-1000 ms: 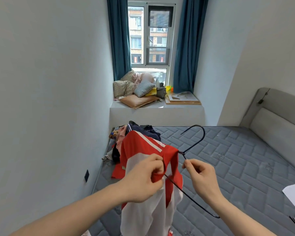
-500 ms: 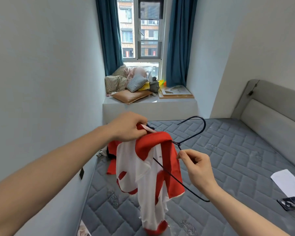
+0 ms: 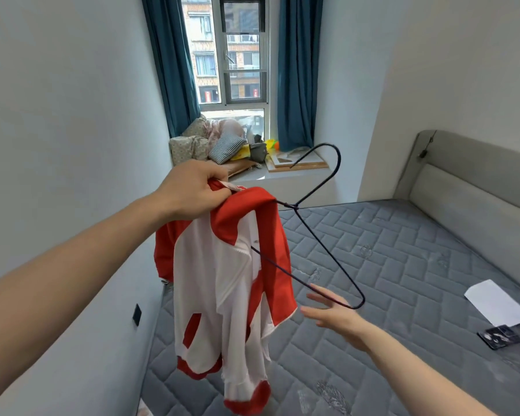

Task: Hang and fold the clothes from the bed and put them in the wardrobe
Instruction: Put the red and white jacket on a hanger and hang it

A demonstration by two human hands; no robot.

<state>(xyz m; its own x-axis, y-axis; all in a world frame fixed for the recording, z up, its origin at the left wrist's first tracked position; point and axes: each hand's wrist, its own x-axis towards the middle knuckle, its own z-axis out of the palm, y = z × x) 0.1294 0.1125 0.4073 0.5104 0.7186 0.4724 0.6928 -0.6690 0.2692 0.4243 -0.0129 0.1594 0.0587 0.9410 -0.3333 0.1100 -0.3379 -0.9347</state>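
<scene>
Hanging step: left grip (image 3: 192, 190) clutching shirt (image 3: 222, 283) half on hanger (image 3: 318, 223), right grip (image 3: 330, 313) open; next, seat free shoulder.

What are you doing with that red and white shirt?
A person is putting the red and white shirt onto a black wire hanger. The left hand grips the shirt at its top and holds it up above the grey mattress. One side of the hanger is inside the shirt; the other side sticks out. The right hand is open, fingers spread, just under the hanger's free corner.
</scene>
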